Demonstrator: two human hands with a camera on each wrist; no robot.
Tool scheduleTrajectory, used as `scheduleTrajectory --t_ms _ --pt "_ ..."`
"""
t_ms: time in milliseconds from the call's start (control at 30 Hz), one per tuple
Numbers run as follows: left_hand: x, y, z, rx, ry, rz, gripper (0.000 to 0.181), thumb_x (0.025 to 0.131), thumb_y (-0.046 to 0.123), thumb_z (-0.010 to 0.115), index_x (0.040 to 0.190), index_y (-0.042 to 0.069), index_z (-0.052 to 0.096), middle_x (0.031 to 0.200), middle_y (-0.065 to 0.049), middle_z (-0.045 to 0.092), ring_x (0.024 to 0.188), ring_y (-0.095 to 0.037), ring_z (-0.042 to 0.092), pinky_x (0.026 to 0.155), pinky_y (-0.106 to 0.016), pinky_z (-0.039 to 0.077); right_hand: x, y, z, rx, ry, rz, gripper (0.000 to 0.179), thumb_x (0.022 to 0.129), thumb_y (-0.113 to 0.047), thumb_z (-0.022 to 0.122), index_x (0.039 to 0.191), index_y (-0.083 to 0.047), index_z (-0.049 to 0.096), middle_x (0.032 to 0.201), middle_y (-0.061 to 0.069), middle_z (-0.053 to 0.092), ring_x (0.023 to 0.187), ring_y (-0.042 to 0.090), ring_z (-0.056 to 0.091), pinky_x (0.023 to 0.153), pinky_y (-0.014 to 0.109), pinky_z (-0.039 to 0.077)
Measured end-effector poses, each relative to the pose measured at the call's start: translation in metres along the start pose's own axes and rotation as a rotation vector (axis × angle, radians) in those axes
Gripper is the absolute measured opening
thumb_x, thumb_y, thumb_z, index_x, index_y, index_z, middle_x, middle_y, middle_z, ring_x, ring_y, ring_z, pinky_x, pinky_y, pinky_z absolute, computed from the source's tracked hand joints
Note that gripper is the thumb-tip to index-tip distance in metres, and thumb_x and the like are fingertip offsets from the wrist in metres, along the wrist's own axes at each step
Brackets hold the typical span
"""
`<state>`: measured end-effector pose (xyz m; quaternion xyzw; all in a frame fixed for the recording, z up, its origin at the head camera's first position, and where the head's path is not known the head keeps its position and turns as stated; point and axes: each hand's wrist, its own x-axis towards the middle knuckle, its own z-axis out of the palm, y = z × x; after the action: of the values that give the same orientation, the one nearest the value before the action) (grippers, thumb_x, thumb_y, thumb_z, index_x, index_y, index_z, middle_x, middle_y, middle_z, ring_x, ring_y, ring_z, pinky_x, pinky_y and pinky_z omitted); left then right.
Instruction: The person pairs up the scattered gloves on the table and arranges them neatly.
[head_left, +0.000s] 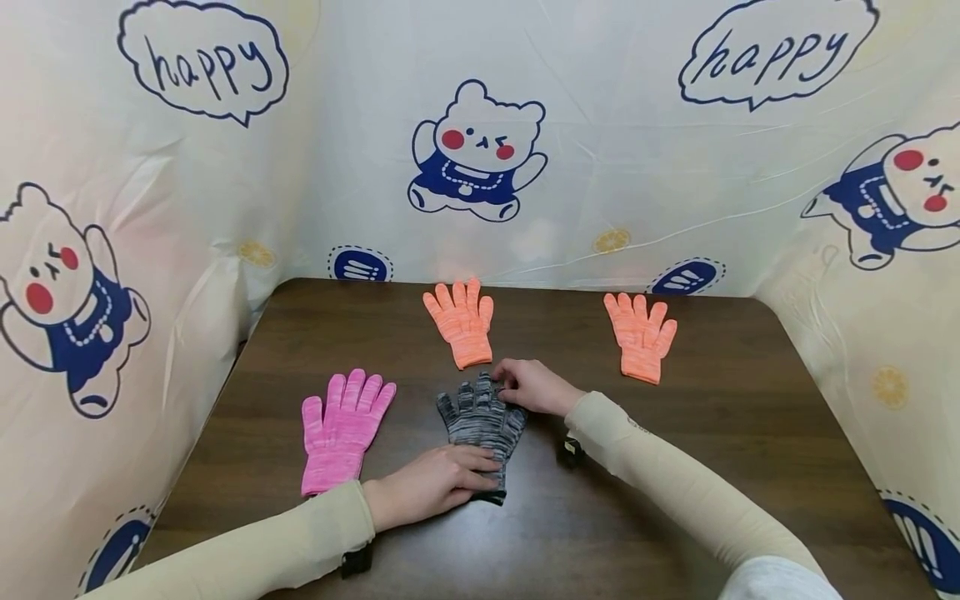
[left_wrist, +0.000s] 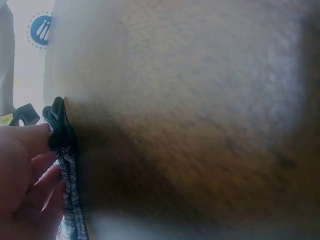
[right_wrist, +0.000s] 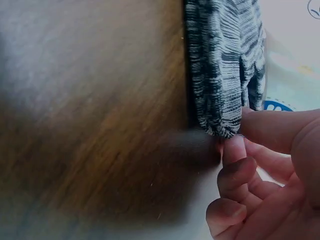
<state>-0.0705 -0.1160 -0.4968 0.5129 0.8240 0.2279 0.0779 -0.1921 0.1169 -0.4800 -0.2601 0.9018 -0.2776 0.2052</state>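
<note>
A grey-and-black knitted glove lies on the table with its fingers pointing away and its cuff toward me. My left hand rests on the glove's cuff end, fingers extended across it. In the left wrist view, the fingertips press against the dark cuff. At the finger end, my right hand pinches the tip of one glove finger. The right wrist view has the thumb and forefinger right at that knitted tip. Part of the glove is hidden under both hands.
A pink glove lies to the left, its cuff close to my left sleeve. Two orange gloves lie farther back, one at the middle and one at the right. A printed curtain surrounds the brown table.
</note>
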Motion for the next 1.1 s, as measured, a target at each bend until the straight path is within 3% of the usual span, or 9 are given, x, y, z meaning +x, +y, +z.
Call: scheduleTrajectory --t_ms 167,367,533,767,933,1100 --pt "0.000 0.000 -0.001 0.007 -0.002 0.002 0.030 0.101 0.012 0.069 0.129 0.017 0.076 0.141 -0.001 0.066 0.138 -0.022 0.055 0.110 -0.043 0.049 0.001 0.002 -0.004 0.039 0.006 0.063 0.005 0.096 -0.013 0.074 0.097 -0.008 0.072 0.084 -0.001 0.066 0.074 0.011 0.056 0.072 0.026 0.050" --pt "0.000 0.002 -0.003 0.023 -0.018 0.000 0.030 0.101 0.012 0.068 0.130 0.017 0.075 0.142 -0.001 0.065 0.139 -0.022 0.055 0.111 -0.043 0.049 0.001 0.009 -0.006 0.111 0.041 0.131 0.007 0.095 -0.013 0.076 0.096 -0.007 0.074 0.082 0.001 0.066 0.073 0.015 0.057 0.068 0.027 0.049" --pt "-0.001 0.003 -0.003 0.044 -0.009 0.009 0.031 0.101 0.013 0.068 0.131 0.018 0.075 0.142 -0.001 0.065 0.138 -0.022 0.056 0.110 -0.043 0.050 0.002 0.013 -0.005 0.094 0.093 0.164 0.006 0.095 -0.012 0.076 0.093 -0.007 0.073 0.082 0.002 0.066 0.072 0.015 0.057 0.067 0.027 0.049" --pt "-0.002 0.001 -0.001 0.035 -0.008 -0.001 0.032 0.101 0.014 0.068 0.133 0.018 0.074 0.144 0.000 0.064 0.140 -0.021 0.054 0.111 -0.044 0.048 0.006 0.009 -0.009 0.065 0.046 0.150 0.008 0.096 -0.012 0.075 0.092 -0.007 0.070 0.082 0.003 0.065 0.073 0.017 0.057 0.070 0.028 0.052" --pt "-0.003 0.002 -0.001 0.030 0.002 0.007 0.032 0.101 0.013 0.068 0.132 0.017 0.074 0.143 -0.001 0.065 0.140 -0.021 0.054 0.111 -0.044 0.048 0.010 -0.001 -0.012 0.058 0.045 0.149 0.013 0.100 -0.021 0.071 0.100 -0.008 0.071 0.086 0.003 0.065 0.075 0.017 0.057 0.072 0.029 0.052" --pt "-0.003 0.002 0.000 0.046 0.020 0.022 0.031 0.100 0.013 0.069 0.131 0.017 0.075 0.142 -0.001 0.066 0.138 -0.022 0.056 0.110 -0.044 0.049 0.018 -0.006 -0.008 0.091 0.050 0.080 0.015 0.102 -0.023 0.069 0.107 -0.009 0.071 0.089 0.002 0.065 0.078 0.016 0.057 0.073 0.027 0.051"
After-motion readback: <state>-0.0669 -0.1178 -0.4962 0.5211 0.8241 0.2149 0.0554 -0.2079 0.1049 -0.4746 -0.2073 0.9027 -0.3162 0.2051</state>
